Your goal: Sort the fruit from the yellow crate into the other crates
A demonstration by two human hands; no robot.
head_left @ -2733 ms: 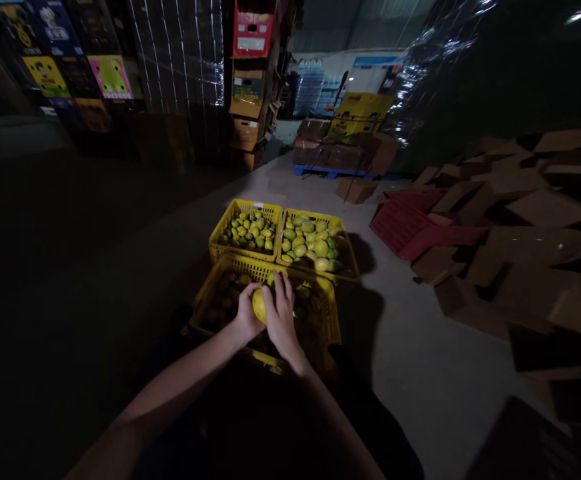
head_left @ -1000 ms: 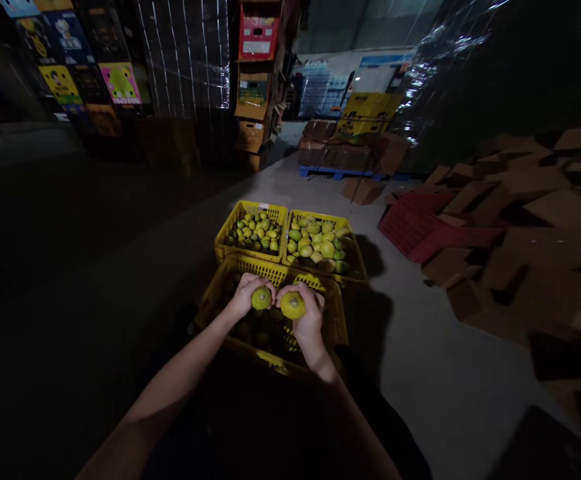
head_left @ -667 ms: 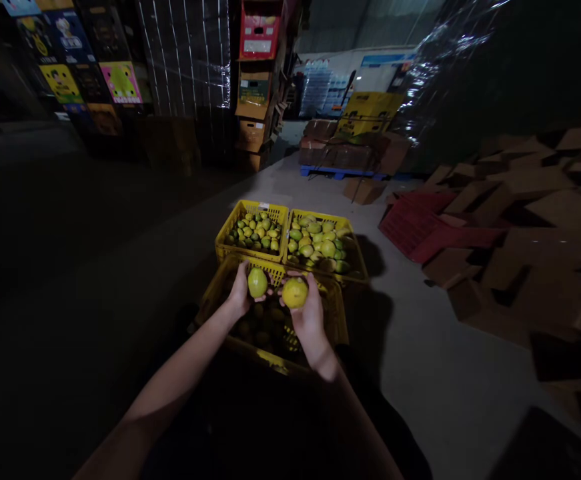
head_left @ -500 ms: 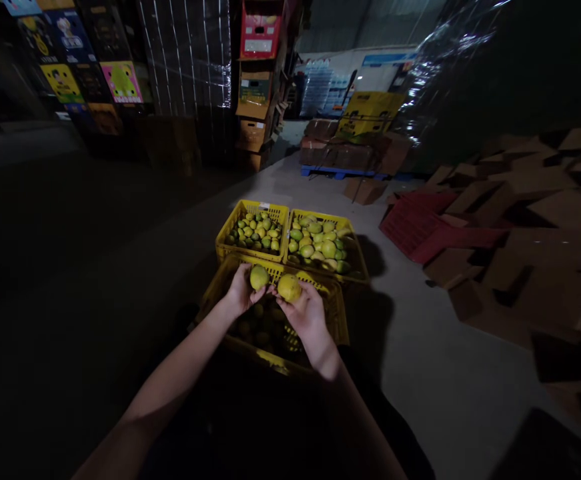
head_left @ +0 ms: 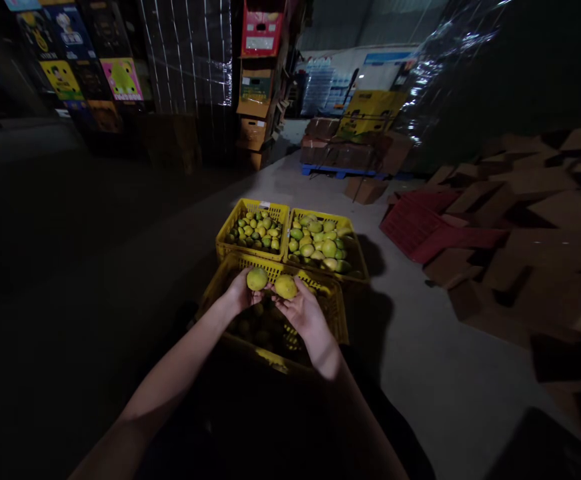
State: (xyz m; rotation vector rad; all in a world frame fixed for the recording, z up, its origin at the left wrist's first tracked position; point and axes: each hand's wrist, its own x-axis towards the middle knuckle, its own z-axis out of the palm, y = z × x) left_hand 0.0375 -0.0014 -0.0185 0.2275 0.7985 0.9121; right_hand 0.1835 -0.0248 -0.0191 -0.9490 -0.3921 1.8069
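My left hand (head_left: 239, 291) is closed around a greenish lemon (head_left: 257, 279). In my right hand (head_left: 304, 308) rests a yellower lemon (head_left: 285, 287) with small dark marks, its fingers curled under and beside it. The two fruits are side by side, a small gap apart, over the near yellow crate (head_left: 341, 320). More fruit lies in shadow at the bottom of that crate, partly hidden by my hands. Behind it stand a left yellow crate (head_left: 224, 244) of smaller green and yellow fruits and a right yellow crate (head_left: 357, 257) of larger ones.
Flattened cardboard boxes (head_left: 545, 267) are heaped on the right, with a red crate (head_left: 415, 223) at their edge. Farther back are a blue pallet (head_left: 340, 172) with boxes, a column of cartons (head_left: 255, 93), and wrapped stacks. The left side is very dark.
Both lemons have turned in my fingers, and the right one has shifted slightly left and up. My hands stay over the near crate. The crates have not moved.
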